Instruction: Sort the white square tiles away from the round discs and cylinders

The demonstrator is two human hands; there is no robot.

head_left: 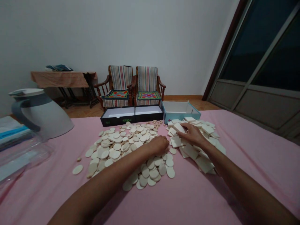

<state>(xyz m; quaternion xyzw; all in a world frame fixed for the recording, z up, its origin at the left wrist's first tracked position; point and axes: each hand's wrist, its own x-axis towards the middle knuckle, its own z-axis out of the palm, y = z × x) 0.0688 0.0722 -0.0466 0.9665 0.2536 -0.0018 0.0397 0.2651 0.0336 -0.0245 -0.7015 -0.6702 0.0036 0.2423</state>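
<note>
My left hand (159, 146) is curled at the right edge of a pile of pale round wooden discs (117, 147). Its fingers are bent downward and what they hold, if anything, is hidden. My right hand (192, 134) reaches over a heap of pale square wooden tiles (203, 162), thumb and fingers pinching a square tile (179, 128) at the heap's left side. Between the two piles lies a single disc (172, 151), close to my left hand. Small wooden pieces (157, 123) are scattered behind the discs.
Behind the piles stand a black two-part box (119, 120) and a light-blue box (170, 117). A white and grey jug (50, 115) and a clear plastic container (28, 159) are at the left. A pink cloth (187, 200) covers the surface. Two chairs (120, 78) stand beyond.
</note>
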